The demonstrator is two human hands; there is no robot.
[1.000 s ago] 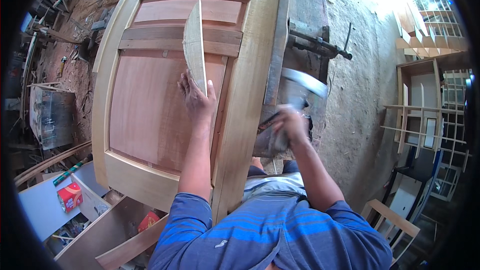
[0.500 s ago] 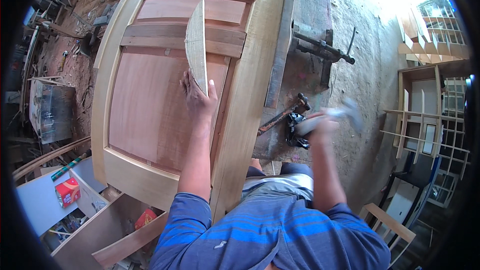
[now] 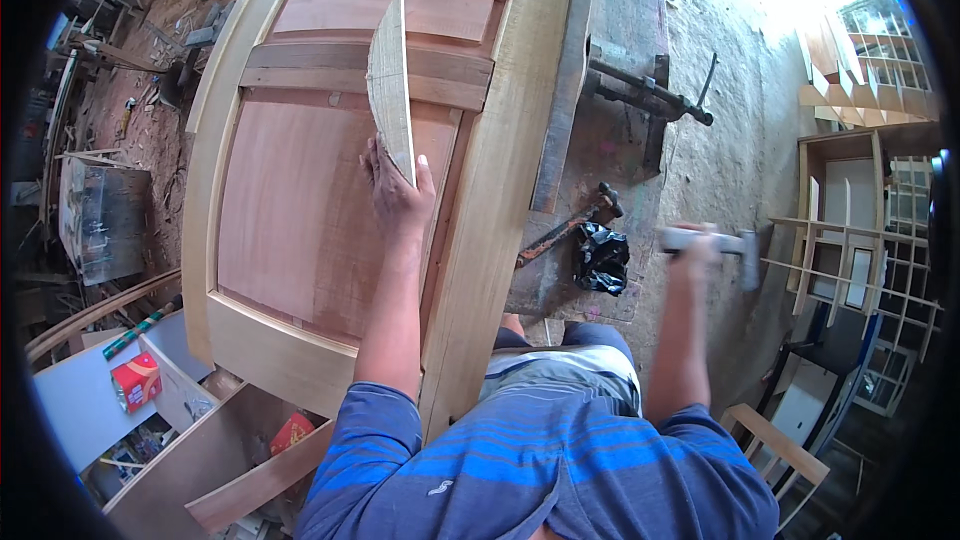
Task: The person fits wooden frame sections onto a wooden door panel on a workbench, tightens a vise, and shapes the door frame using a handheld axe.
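My left hand (image 3: 400, 192) is closed around the lower end of a pale wooden piece (image 3: 390, 90) with one curved edge. The piece lies over the panels of a wooden door (image 3: 290, 210), its tip pointing away from me. Off to the right, past the bench, my right hand (image 3: 692, 250) grips a hammer (image 3: 748, 260) by its light handle. Motion blurs both the hand and the hammer, whose head points to the right.
On the bench beside the door lie a crumpled black plastic bag (image 3: 603, 262) and a rusty long-bar tool (image 3: 560, 238). Farther up is a metal clamp (image 3: 650, 95). Wooden lattice frames (image 3: 850, 240) stand at right. Boxes with a red packet (image 3: 136, 382) sit lower left.
My right hand has swung the hammer rightward, away from the black bag, which now shows fully. My left hand stays put; the wooden piece's tip has shifted slightly left.
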